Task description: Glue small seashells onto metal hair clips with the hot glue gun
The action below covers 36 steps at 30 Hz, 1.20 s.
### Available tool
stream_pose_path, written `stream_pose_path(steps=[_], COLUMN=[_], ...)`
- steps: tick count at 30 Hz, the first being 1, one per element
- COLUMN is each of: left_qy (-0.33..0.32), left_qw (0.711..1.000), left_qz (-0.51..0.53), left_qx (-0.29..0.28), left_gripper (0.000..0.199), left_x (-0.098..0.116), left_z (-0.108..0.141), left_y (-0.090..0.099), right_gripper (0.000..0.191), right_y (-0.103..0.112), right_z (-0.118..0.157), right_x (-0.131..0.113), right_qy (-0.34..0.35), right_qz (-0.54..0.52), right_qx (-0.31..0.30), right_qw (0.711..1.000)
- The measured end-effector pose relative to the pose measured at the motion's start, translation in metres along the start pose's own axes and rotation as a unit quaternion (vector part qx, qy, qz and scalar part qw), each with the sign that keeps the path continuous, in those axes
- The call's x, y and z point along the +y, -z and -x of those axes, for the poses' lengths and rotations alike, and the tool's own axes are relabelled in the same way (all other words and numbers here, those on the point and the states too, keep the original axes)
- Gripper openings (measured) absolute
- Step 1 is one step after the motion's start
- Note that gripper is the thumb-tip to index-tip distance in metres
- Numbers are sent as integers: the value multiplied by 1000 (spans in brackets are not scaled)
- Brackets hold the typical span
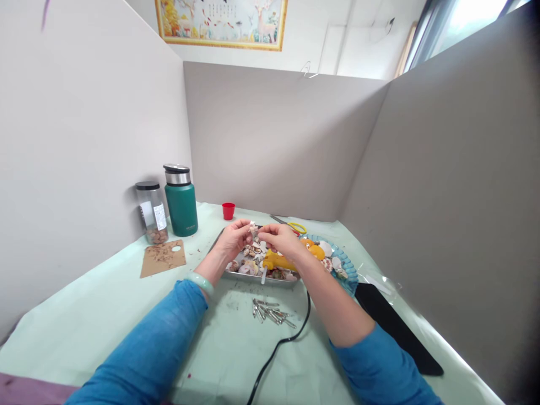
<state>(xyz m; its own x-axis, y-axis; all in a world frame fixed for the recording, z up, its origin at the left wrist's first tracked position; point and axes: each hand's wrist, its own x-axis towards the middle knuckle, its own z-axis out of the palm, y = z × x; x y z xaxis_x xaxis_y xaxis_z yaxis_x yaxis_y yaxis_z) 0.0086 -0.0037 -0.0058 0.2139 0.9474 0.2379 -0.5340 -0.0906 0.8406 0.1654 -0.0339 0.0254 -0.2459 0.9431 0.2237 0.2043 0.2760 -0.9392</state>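
My left hand point(235, 238) pinches a small whitish seashell point(253, 227) between thumb and fingertips, above the metal tray. My right hand point(282, 238) is right beside it, its thumb and fingers closed together at the shell's right side; whether they grip it or something tiny is too small to tell. Below both hands, the tray point(252, 277) holds many mixed shells point(248, 266). A yellow glue gun point(278, 261) lies across the tray, partly behind my right forearm, with a pale stick-like piece point(264, 275) at its left end.
A blue scalloped plate point(348, 269) with shells and orange pieces is at right, near yellow-handled scissors point(297, 227). Metal clips point(273, 313) and a black cord point(276, 350) lie in front. A green flask point(181, 205), jar point(152, 214), brown card point(163, 259) and red cup point(228, 211) stand left.
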Motion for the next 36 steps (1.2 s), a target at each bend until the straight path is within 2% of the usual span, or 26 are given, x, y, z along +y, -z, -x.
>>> stream_pose_path(steps=[7,19,28,36], left_qy=[-33,-76,-58,-37], left_qw=[999,993,992,991], left_qz=[-24,-81,-101,-111], left_qx=[-20,-29,-52,-62], left_gripper=[30,25,24,25], left_x=[-1,-3,-4,-5], left_z=[0,0,2,1], left_y=[-1,0,0,-1], right_gripper=[16,15,23,21], right_y=[-1,3,-2,-3], right_z=[-1,-1,1,0], right_x=[2,2,-2,0], right_qy=[-4,6,27,32], right_qz=[-75,-87,-94,-116], right_qx=[5,18,44,40], right_qw=[997,996,994,992])
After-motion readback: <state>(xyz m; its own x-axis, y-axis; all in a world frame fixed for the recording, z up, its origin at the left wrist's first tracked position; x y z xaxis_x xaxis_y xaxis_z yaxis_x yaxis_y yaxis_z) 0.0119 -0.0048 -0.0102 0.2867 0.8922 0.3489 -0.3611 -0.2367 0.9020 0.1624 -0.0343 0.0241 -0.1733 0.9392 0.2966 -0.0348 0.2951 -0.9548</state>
